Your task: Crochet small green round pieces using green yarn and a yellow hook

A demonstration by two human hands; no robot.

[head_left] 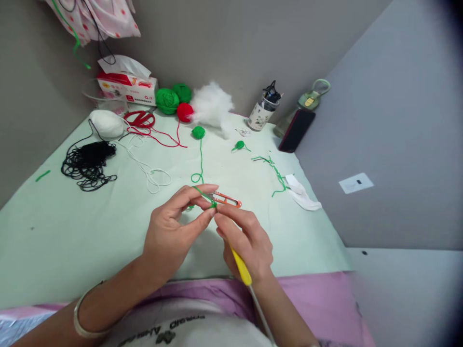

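My left hand (170,224) pinches a small green crochet piece (213,205) between thumb and fingers, with green yarn passing over its index finger. In my right hand (249,241) is a crochet hook with a yellow handle (241,267); its tip meets the green stitches, partly hidden by fingertips. The yarn strand (201,159) leads from my left hand to a small green ball (198,132) farther back. Just behind the fingertips lie orange thread snips (231,200), partly covered by my hands.
Black yarn (90,161), white yarn (106,124) and red scissors (140,119) occupy the left. Along the back stand a tissue box (126,89), green balls (167,101), white stuffing (213,106) and a pen cup (262,113). A phone (297,130) leans against a bottle (310,102) at right.
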